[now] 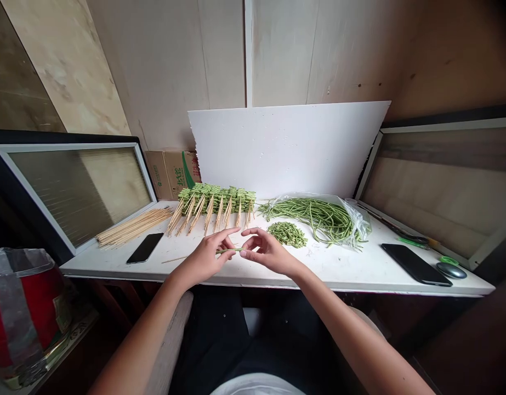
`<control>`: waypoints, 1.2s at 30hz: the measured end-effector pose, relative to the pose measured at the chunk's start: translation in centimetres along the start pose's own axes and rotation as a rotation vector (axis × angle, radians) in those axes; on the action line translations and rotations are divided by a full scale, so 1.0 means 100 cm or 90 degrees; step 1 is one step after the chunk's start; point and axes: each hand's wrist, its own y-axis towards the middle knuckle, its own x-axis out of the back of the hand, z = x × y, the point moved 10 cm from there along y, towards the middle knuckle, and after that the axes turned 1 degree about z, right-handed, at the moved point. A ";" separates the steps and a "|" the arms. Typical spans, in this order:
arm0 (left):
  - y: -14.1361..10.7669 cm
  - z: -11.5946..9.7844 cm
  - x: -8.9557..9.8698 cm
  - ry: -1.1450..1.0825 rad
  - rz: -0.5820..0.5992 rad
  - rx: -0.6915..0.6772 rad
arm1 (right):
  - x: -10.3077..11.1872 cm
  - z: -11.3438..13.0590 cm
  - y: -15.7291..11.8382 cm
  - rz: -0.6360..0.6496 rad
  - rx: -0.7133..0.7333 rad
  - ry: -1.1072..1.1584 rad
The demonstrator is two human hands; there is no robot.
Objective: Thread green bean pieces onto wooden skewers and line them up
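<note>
Green bean is clamped in the left grip; whether the right grip, touching its end, is clamped cannot be told. Over-tight pinching could snap it onto the worktop.

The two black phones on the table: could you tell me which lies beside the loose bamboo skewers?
The left phone, in front of the skewers; the other phone lies at the right end of the table.

Room for the left hand and right hand along the front of the tabletop, skewer reaching out from between them, skewered beans and bagged long beans blocking the way back, phone left, larger phone right
</note>
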 end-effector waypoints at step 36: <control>-0.004 -0.039 -0.009 0.095 -0.007 -0.075 | 0.005 0.051 -0.014 -0.159 0.236 -0.237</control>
